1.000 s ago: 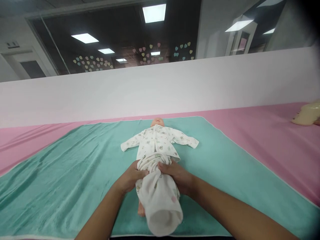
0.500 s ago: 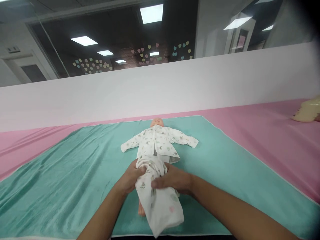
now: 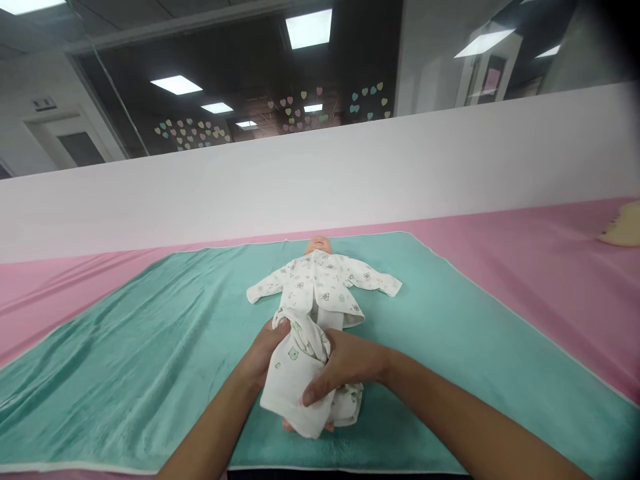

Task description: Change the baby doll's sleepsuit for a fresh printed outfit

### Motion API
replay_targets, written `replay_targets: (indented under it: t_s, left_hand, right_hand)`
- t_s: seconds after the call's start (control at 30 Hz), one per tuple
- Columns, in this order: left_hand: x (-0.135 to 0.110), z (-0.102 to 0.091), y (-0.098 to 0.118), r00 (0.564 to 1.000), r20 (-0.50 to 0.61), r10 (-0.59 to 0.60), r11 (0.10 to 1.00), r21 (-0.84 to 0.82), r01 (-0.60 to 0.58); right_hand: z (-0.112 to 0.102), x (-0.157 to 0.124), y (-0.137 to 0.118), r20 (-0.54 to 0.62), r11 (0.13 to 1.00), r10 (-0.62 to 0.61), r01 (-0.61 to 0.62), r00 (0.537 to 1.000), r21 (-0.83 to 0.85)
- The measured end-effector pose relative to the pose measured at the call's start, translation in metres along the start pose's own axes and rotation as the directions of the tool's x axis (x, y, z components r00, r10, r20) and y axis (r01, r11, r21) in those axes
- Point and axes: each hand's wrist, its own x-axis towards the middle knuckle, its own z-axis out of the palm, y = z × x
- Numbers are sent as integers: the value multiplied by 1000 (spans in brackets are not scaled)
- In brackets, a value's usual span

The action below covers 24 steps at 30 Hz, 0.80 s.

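We see a white partition wall [image 3: 320, 180] across the back, w/ a pink cover [image 3: 550, 267] spread below it. On that cover lies a big teal towel [image 3: 150, 347], filling the near side from 9 to 3 o'clock. A baby doll [image 3: 319, 245] lies on its back approx. mid-towel, head toward 12 o'clock, feet toward 6. It wears a white printed top [image 3: 323, 287], sleeves spread out to 9 and 3. Over its legs sits a pair of white printed trousers [image 3: 293, 373], bunched up, at 6 o'clock from the top; a bit of bare foot [image 3: 287, 425] peeks out below the cloth. Our left hand [image 3: 263, 357] is closed on the trousers' 9 o'clock side, thumb pressed onto the fabric near the waist. Our right hand [image 3: 350, 363] is clenched on the 3 o'clock side, fingers curled round a fold of cloth. Both hands touch the trousers; neither is open. A cream object [image 3: 625, 225] sits on the pink cover at far 3 o'clock, cut off by the edge, so we can't tell what it is.
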Motion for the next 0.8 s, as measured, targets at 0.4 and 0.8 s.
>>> replay_targets:
  t_s: [0.4, 0.8]
  left_hand:
    - [-1, 3, 5, 988, 154, -2, 997, 80, -10]
    - [2, -2, -1, 995, 70, 70, 996, -60, -66]
  right_hand:
    - [2, 5, 13, -234, 922, -160, 230, 959, 311]
    - [7, 4, 6, -104, 962, -84, 54, 991, -268]
